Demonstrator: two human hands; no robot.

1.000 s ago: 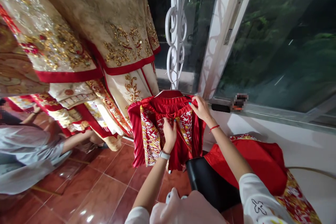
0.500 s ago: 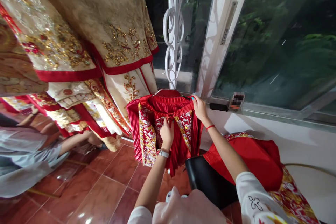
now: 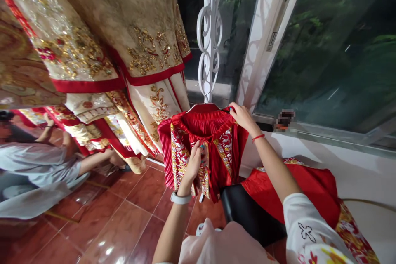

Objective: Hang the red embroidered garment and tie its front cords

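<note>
Holding the red pleated skirt [image 3: 213, 148] w/ both hands, I see the left hand [image 3: 194, 164] closed on an embroidered front panel [image 3: 204, 169] near the middle, fingers curled around the cloth. The right hand [image 3: 244, 119] grips the waistband at its right upper corner, pinched shut on the fabric. The skirt hangs on a hanger [image 3: 202, 107] from the white iron scroll [image 3: 209, 45] at the window.

Free room is mostly on the left, over the red floor tiles [image 3: 117, 222]. On the right, a black seat [image 3: 250, 214] stands just below the skirt hem, w/ another red garment [image 3: 306, 189] lying on it against the white sill. Cream and gold gowns [image 3: 102, 37] hang close at the left of the skirt, approx. touching it. Another person [image 3: 40, 169] sits low on the floor, well apart.

The hanger hook is hard to make out, and the skirt's back side is hidden.
</note>
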